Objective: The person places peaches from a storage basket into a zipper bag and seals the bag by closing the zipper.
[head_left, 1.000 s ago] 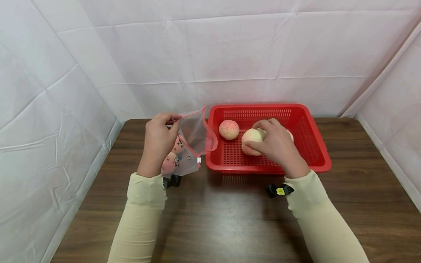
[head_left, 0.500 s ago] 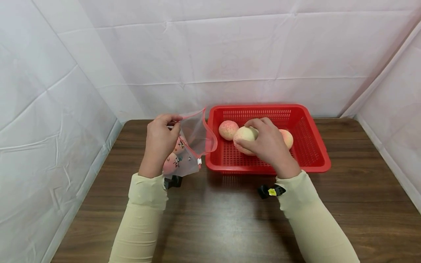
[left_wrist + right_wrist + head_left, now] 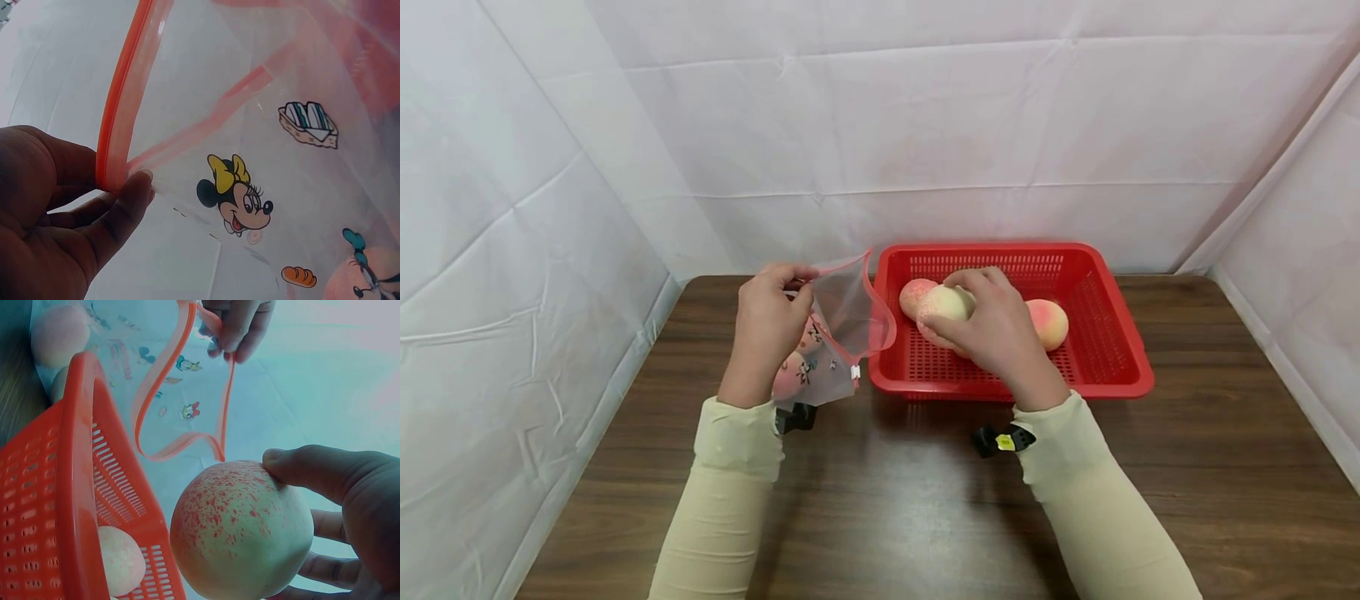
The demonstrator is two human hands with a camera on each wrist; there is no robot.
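Note:
My left hand [image 3: 772,325] pinches the corner of a clear zip bag [image 3: 842,379] by its red zipper edge. The bag's mouth gapes toward the basket, and cartoon prints show on its film in the left wrist view. Peaches [image 3: 788,375] lie inside the bag, partly hidden by my left hand. My right hand [image 3: 1000,329] grips a pale, red-speckled peach [image 3: 240,531] between thumb and fingers, over the left half of a red basket [image 3: 1112,325]. A pink peach [image 3: 916,296] sits in the basket behind the held one; another peach [image 3: 1048,323] sits right of my hand.
The red basket stands on a dark wooden table [image 3: 895,500], its left rim close beside the bag's mouth. A white slider [image 3: 855,372] hangs at the near end of the zipper. White cloth walls [image 3: 925,125] rise behind and at both sides.
My right hand has carried the held peach leftward across the basket, toward the bag, uncovering the peach on the right. My left hand and the bag have hardly moved.

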